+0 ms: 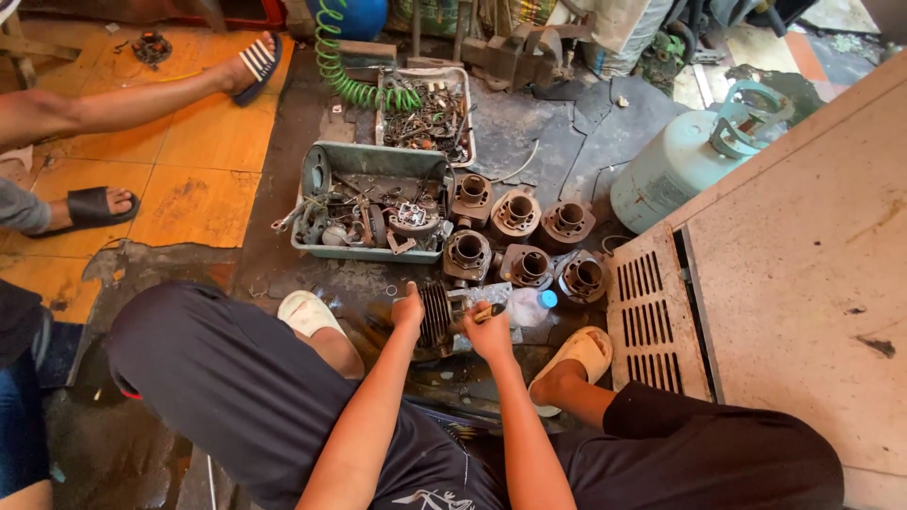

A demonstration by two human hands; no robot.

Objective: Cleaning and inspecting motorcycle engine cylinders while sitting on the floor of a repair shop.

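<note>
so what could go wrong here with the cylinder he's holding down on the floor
1. The left hand steadies the finned cylinder right beside the tool in the right hand; a slip could strike fingers.
2. The floor patch looks dark and oily, and the person's sandal rests on it, so footing may slide.
3. Six loose cylinders stand close behind; a jolt could knock them over.

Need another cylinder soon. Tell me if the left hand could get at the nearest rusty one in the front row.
Probably yes: the left hand steadies the finned cylinder, and the rusty cylinder stands just beyond with nothing between.
</note>
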